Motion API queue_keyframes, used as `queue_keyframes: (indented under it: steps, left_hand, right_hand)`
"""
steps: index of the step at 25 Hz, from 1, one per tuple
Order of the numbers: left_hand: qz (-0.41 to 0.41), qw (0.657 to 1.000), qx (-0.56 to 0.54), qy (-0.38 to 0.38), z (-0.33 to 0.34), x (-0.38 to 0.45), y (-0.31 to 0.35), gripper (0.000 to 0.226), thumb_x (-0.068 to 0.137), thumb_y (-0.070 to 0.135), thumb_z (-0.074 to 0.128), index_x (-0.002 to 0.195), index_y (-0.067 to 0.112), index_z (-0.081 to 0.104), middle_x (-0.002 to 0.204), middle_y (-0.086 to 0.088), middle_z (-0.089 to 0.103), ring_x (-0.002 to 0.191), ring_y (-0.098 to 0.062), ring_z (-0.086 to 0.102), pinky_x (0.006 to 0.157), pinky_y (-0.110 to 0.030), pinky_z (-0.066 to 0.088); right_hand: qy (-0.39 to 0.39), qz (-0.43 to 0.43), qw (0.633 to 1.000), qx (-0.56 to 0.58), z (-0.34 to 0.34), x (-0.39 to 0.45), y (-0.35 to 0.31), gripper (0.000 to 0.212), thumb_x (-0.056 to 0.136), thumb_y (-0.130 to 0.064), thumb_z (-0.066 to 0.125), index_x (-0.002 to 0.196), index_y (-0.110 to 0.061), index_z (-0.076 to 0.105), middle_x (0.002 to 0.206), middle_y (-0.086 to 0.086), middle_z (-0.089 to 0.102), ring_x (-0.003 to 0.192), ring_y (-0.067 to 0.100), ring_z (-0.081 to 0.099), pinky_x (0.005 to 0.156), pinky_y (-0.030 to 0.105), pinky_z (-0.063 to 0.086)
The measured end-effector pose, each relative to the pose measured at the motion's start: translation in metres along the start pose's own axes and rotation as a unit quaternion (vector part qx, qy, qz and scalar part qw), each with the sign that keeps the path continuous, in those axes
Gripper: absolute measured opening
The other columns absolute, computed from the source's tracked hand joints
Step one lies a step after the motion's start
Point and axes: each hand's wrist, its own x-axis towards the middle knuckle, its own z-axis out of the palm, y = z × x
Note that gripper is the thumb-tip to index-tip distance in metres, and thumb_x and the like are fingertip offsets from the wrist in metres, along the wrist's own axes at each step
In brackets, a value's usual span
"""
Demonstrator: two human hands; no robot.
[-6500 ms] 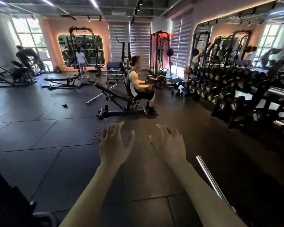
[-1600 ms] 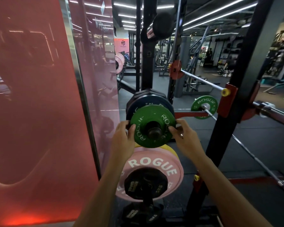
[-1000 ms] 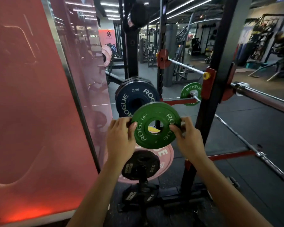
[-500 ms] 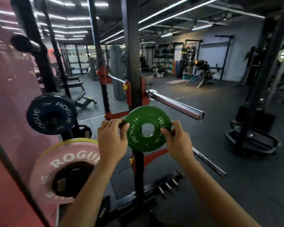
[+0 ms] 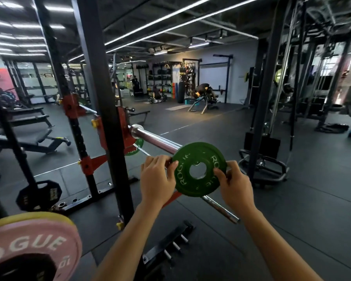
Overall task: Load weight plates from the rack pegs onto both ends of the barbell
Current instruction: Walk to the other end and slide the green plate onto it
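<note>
Both hands hold a small green ROGUE weight plate upright by its rim. My left hand grips its left edge, my right hand its right edge. The plate's centre hole sits right at the tip of the chrome barbell sleeve, which runs up-left to the rack's red hook. Another green plate shows beyond the rack upright, at the bar's far end. A pink ROGUE plate hangs on a rack peg at the lower left, and a black plate on another peg above it.
The black rack upright stands just left of my hands. A chrome safety bar juts out low under the plate. Short storage pegs stick up from the rack base. A cable machine stands to the right; people exercise far back.
I pulled the green plate off its rack peg, turned right and carried it to the near end of the barbell; its hole now lines up at the sleeve tip.
</note>
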Motion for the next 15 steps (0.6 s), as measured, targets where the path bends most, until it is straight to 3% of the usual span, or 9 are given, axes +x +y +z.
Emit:
queue_keyframes:
  steps: [8,15]
  left_hand:
    - [-0.018,1.0,-0.016,0.003,0.071,0.033,-0.03,0.034,0.096,0.042,0.05,0.097,0.013,0.067,0.088,0.002,0.068,0.089,-0.018,0.055,0.078,-0.039,0.047]
    - [-0.035,0.995,0.068,0.071,0.094,0.015,-0.025,0.02,0.093,0.029,0.063,0.096,0.009,0.065,0.087,0.0,0.066,0.085,-0.019,0.055,0.074,-0.039,0.05]
  right_hand:
    - [-0.026,-0.015,0.999,-0.034,0.04,0.07,0.043,0.029,0.094,-0.046,0.054,0.103,-0.019,0.05,0.072,-0.004,0.061,0.063,0.014,0.057,0.05,0.025,0.035]
    - [-0.089,-0.113,0.986,0.085,0.069,0.101,0.083,0.029,0.092,-0.048,0.054,0.101,-0.021,0.049,0.068,-0.012,0.061,0.056,0.001,0.056,0.051,0.023,0.043]
